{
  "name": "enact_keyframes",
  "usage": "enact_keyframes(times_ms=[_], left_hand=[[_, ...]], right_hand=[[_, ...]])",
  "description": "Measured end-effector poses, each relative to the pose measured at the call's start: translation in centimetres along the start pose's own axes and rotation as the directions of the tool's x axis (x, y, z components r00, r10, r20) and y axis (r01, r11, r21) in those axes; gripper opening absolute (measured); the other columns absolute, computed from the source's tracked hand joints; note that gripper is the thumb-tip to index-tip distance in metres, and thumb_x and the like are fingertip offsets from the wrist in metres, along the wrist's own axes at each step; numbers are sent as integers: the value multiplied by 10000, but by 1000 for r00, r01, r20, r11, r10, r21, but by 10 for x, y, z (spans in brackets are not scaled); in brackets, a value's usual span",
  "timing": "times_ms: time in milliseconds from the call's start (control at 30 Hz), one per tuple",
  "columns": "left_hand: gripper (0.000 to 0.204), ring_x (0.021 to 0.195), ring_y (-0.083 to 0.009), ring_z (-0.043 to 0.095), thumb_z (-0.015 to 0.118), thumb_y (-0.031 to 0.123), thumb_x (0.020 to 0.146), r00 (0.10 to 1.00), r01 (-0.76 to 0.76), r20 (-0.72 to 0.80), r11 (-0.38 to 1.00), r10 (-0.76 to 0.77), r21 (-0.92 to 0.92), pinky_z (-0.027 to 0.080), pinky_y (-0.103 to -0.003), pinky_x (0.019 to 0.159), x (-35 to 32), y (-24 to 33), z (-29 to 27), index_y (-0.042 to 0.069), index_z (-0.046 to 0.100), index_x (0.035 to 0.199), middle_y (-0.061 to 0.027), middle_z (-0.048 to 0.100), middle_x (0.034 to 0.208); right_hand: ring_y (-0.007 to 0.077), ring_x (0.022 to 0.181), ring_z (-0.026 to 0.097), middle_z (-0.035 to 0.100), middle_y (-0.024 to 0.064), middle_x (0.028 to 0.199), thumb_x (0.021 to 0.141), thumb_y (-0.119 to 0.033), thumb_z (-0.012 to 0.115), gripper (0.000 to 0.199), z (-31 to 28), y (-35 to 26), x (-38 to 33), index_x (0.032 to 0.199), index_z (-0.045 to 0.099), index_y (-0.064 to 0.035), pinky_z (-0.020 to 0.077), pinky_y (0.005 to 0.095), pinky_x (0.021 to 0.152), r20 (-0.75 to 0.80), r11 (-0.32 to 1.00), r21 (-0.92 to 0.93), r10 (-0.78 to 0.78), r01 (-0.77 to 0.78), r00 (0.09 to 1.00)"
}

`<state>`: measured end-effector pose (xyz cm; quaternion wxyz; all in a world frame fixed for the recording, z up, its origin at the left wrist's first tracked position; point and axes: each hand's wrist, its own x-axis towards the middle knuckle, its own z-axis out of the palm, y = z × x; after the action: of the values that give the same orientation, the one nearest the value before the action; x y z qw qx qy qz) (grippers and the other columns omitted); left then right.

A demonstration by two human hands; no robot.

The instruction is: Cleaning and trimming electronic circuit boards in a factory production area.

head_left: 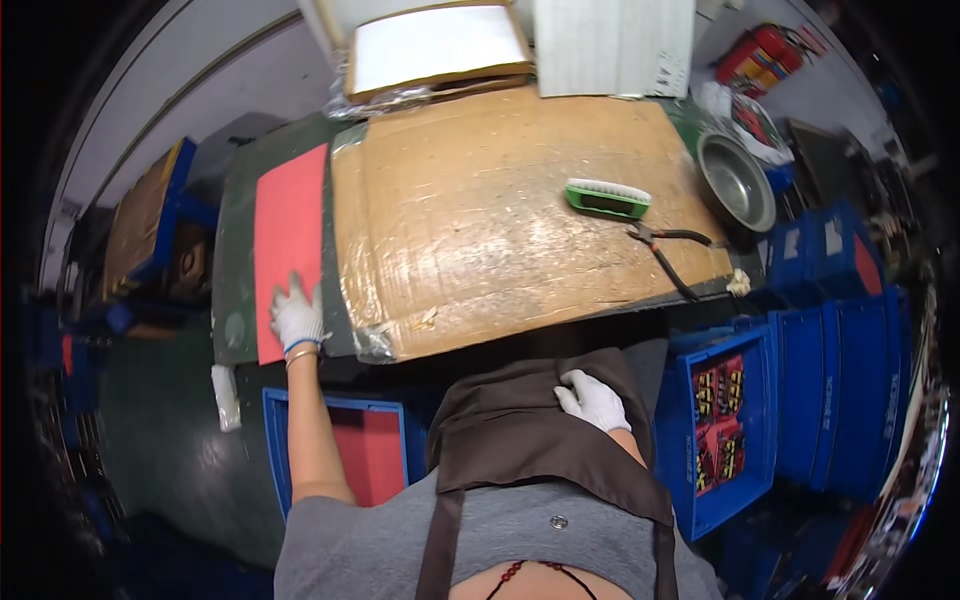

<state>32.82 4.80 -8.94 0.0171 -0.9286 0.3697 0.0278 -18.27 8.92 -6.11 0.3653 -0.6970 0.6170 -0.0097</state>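
Note:
My left hand, in a white glove with a blue cuff, lies with spread fingers on the near end of a long red sheet. That sheet rests along the left side of the dark green tabletop. My right hand, gloved too, rests on the brown apron over my lap, its fingers loosely apart and nothing seen in them. A worn cardboard sheet covers most of the table. On its right part lie a green brush with white bristles and dark-handled pliers.
A metal bowl stands at the table's right edge. Blue crates flank me: the left one holds red sheets, the right one red and black pieces. Boards lean at the back. A fire extinguisher stands far right.

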Motion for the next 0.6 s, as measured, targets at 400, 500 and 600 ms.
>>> enact_keyframes(times_ms=[400,500,600], left_hand=[[568,1386,-401,475,515,264,1010,957,-289,-124,891,262,-350,419,-517,1112,55,-38,118,78,417,1537,-192,501,1515],[562,1384,-416,476,534,277,1012,955,-295,-137,889,263,-350,416,-480,1130,71,-93,90,75,439,1528,-220,505,1499],[540,1364,-396,505,551,318,1029,916,-399,-176,858,360,-323,416,-451,1133,30,-22,43,46,486,1491,-240,524,1473]], right_hand=[[426,1035,664,690,222,1103,993,-411,556,395,-34,-18,47,1126,638,-47,532,527,886,109,986,-91,-129,140,986],[428,995,675,692,227,1059,994,-414,548,390,-37,-17,53,1074,641,-44,541,528,863,78,974,-93,-201,208,977],[407,940,686,704,195,1022,994,-385,559,336,-47,15,45,1071,653,-72,551,502,823,-143,987,-42,-157,152,977]])
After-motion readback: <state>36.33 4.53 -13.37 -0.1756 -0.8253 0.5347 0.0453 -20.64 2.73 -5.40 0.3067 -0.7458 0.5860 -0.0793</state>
